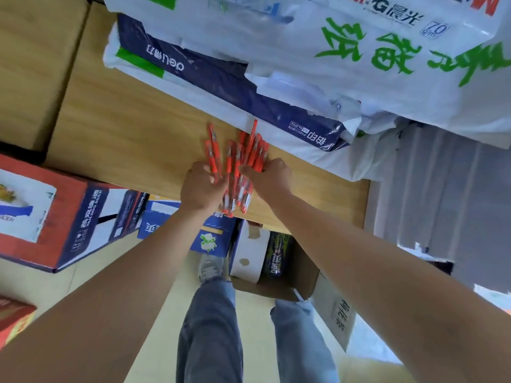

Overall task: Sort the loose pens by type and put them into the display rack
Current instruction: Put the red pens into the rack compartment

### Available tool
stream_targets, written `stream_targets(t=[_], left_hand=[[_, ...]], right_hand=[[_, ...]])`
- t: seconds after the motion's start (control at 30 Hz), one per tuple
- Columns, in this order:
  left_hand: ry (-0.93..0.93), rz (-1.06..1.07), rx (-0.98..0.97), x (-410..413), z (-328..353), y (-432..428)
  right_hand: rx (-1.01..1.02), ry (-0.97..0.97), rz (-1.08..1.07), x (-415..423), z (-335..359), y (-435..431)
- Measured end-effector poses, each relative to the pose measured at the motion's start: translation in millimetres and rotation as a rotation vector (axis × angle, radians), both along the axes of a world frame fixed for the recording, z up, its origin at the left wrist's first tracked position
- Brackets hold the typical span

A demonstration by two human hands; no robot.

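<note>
Several red pens (243, 158) lie bunched on the wooden table (132, 139) near its front edge, fanned out toward the paper packs. My left hand (200, 189) grips the left side of the bunch with fingers curled round some pens. From the right, my right hand (269, 176) closes its fingers on the other side of the bunch. The pens' lower ends stick out over the table's edge between my hands. No display rack is in view.
Stacked packs of copy paper (331, 64) fill the table's far right. Cardboard boxes (36, 64) sit at the left. Below the table on the floor stand a red and blue carton (55, 217), blue boxes (213, 239) and an open cardboard box (290, 275).
</note>
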State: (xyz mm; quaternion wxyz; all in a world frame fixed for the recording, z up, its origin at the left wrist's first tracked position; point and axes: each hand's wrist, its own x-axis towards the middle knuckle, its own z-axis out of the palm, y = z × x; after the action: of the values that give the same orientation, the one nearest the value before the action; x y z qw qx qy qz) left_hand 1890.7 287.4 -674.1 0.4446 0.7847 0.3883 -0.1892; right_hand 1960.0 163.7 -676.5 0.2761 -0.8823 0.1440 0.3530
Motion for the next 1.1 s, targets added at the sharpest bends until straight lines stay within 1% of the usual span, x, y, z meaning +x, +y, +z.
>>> stream_targets(t=[0.07, 0.2, 0.3, 0.4, 0.53, 0.73, 0.87, 0.97, 1.1], left_hand=[[-0.019, -0.049, -0.020, 5, -1, 1], [-0.041, -0.164, -0.035, 12, -5, 6], [-0.039, -0.227, -0.010, 12, -12, 7], [-0.054, -0.272, 0.058, 13, -18, 1], [-0.040, -0.320, 0.087, 18, -21, 1], [-0.031, -0.320, 0.070, 25, -19, -2], [-0.033, -0.307, 0.145, 24, -19, -6], [-0.058, -0.269, 0.147, 24, -16, -8], [-0.031, -0.313, 0.113, 28, -15, -12]], right_hand=[[-0.020, -0.003, -0.048, -2, -4, 7], [-0.021, -0.007, -0.073, -4, -8, 10], [0.028, -0.047, -0.105, -5, -5, 9], [0.048, -0.105, -0.124, -8, -6, 7], [0.059, -0.091, -0.171, -7, -10, 7], [0.135, -0.022, -0.177, -4, -13, 6], [0.132, -0.042, -0.199, -6, -10, 8], [0.104, -0.075, -0.228, -9, -10, 9], [0.148, -0.044, -0.203, -9, -6, 9]])
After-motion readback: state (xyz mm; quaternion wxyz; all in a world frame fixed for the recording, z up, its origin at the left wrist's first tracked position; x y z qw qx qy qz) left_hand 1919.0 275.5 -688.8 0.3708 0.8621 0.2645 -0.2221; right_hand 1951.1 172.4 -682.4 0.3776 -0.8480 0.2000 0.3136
